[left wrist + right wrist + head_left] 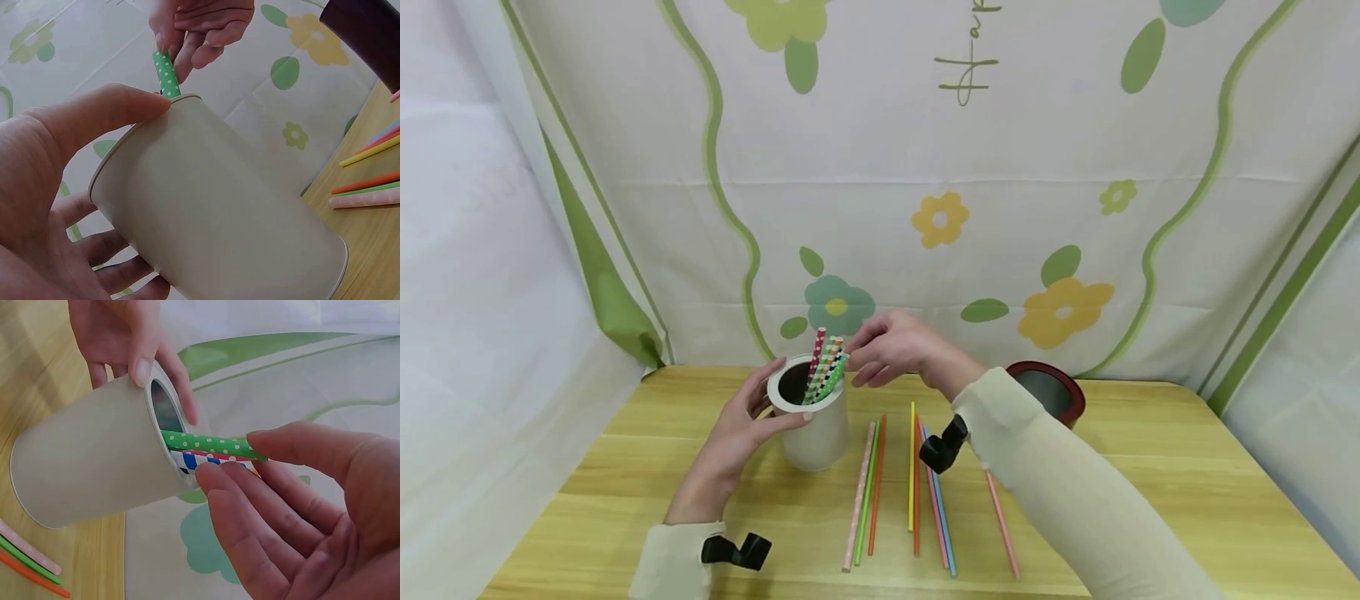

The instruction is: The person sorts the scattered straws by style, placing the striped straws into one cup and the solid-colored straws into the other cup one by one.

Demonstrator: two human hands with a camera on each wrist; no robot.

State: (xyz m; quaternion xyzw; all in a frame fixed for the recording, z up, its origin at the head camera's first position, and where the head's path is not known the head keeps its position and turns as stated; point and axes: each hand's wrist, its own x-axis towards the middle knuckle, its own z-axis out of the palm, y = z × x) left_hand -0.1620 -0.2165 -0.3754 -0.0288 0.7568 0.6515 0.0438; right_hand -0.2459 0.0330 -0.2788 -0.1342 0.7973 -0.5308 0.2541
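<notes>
Flowered cloth (pixel 850 150) backs the table (pixel 1135 483). Left of the head view's centre, the right hand (pixel 901 350), nearer, pinches the top of the green dotted straw (pixel 832 379), which slants down-left into the pale canister (pixel 816 439); the left hand (pixel 737 433) grips it near the rim.

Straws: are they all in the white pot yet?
No. Striped and dotted straws already lean in the off-white cylindrical pot, gripped by the left hand. The right hand pinches a green white-dotted straw poking out. Thin coloured straws on the wooden table apparently remain.
</notes>
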